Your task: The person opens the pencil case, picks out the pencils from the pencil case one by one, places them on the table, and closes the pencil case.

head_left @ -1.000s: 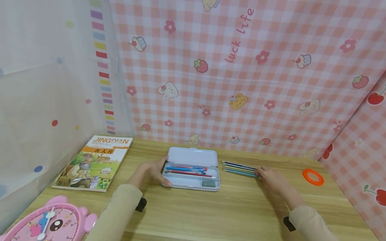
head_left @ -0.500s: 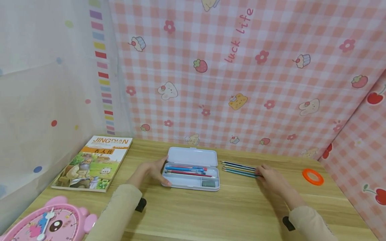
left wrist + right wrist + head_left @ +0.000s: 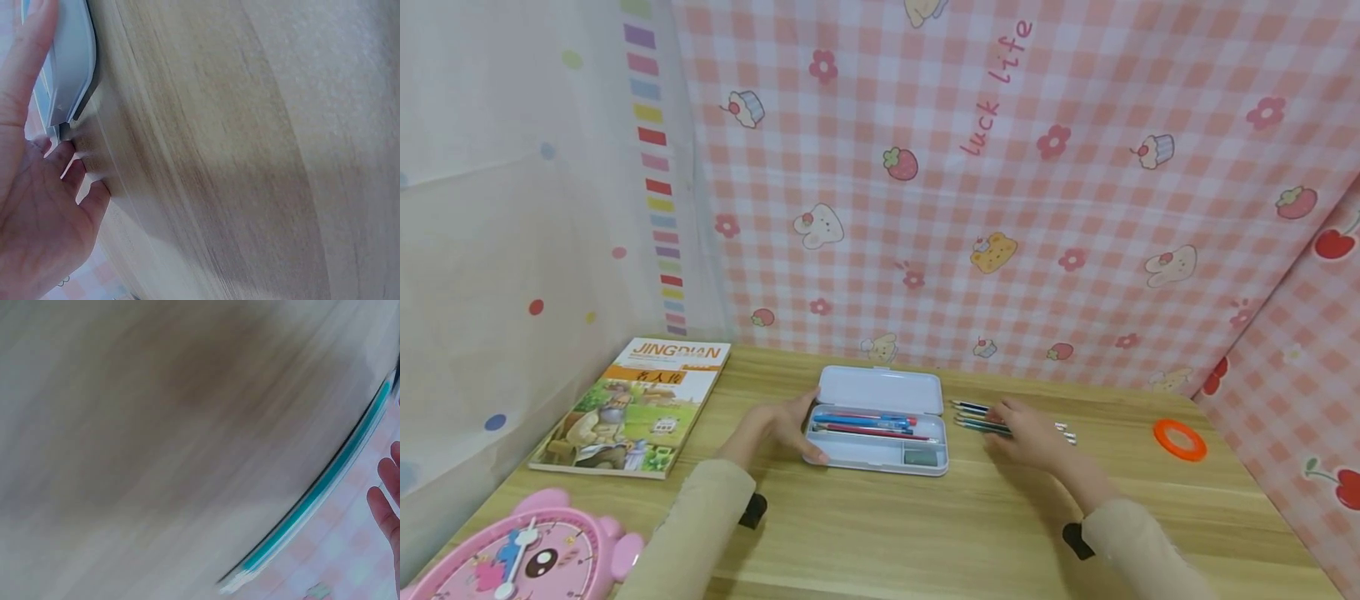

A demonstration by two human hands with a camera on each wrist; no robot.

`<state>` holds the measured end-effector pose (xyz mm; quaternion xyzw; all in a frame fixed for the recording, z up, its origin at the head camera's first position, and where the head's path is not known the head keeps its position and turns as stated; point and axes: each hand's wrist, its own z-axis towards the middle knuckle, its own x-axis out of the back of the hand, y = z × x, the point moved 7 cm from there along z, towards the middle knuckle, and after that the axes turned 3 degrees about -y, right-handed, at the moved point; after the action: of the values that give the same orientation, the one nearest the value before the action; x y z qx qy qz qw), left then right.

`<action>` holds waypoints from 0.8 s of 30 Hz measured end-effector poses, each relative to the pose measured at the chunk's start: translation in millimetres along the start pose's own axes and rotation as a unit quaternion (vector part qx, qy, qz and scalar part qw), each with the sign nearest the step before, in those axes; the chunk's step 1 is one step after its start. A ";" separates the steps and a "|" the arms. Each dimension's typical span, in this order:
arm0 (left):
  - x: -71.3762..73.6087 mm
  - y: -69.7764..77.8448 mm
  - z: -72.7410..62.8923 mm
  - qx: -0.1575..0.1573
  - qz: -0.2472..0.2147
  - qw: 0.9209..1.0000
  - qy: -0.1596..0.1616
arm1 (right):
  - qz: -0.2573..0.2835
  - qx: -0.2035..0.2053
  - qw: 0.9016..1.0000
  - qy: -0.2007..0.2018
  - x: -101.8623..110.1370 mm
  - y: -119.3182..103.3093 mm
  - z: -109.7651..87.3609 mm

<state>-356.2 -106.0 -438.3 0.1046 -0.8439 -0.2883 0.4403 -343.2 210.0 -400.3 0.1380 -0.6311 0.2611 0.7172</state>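
A writing set, laid out on a wood-grained table (image 3: 880, 533). The pencil case (image 3: 859, 455) lies near the middle, its lid (image 3: 880, 390) folded back. Done, as far as can be judged: the case is open and partly stocked, with a blue pen (image 3: 865, 422) and a dark red pencil (image 3: 880, 432) lying in the long compartment and a greenish block (image 3: 921, 457) in the small front one. Left over: the loose pencils (image 3: 979, 425), side by side on the table just to the right of the case, sharpened ends towards it. The lid is not yet closed. The left hand (image 3: 782, 427) spans the left end of the case, thumb at the near corner and fingers spread towards the far one, apparently steadying it rather than closing round it. The right hand (image 3: 1030, 437) reaches over the middle of the pencils, palm down; the right wrist view shows several fingers loosely extended, but whether thumb and forefinger pinch anything cannot be told. Both forearms slant inward from the near side. An orange ring (image 3: 1159, 433) lies well apart at right, a book (image 3: 647, 417) at left.
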 end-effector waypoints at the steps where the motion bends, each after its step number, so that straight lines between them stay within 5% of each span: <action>1: 0.0 0.3 0.0 -0.001 -0.001 1.000 0.001 | 0.001 0.006 1.000 0.001 -0.5 -5.1 3.4; 9: 0.6 0.9 1.9 -0.009 -0.007 1.000 0.006 | 0.013 0.044 0.999 0.005 -7.4 -42.3 29.7; 17: 0.2 3.4 0.7 -0.024 -0.005 1.000 0.010 | 0.103 0.062 0.990 -0.077 -29.5 -71.2 47.0; 24: 1.7 -0.3 1.6 -0.015 -0.010 1.000 0.009 | 0.086 0.083 0.990 -0.080 -36.1 -78.2 53.6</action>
<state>-358.5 -106.4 -438.0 0.1089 -0.8345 -0.3041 0.4464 -347.4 110.0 -416.4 0.1622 -0.6723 0.3615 0.6253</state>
